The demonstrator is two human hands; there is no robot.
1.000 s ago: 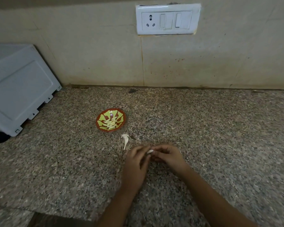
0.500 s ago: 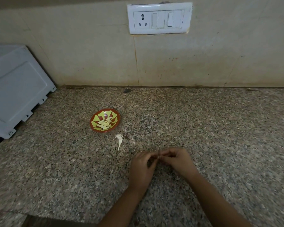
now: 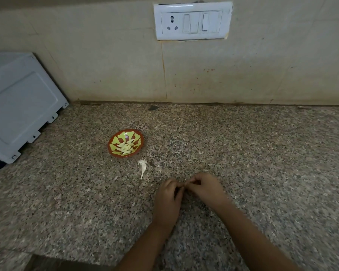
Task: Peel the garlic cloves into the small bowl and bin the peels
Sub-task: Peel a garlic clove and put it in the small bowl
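A small red bowl with a green pattern sits on the speckled granite counter and holds several peeled garlic cloves. Just in front of the bowl lies a white piece of garlic skin with a stalk. Nearer to me, my left hand and my right hand meet fingertip to fingertip just above the counter. Both have curled fingers that pinch a small garlic clove between them. The fingers hide the clove itself.
A grey appliance leans at the far left of the counter. A white socket and switch panel is on the tiled wall behind. The counter's front edge runs across the lower left corner. No bin is in view.
The white clove that showed between my fingertips a second ago is now covered by them. My hands have stayed together and shifted slightly right in the view.
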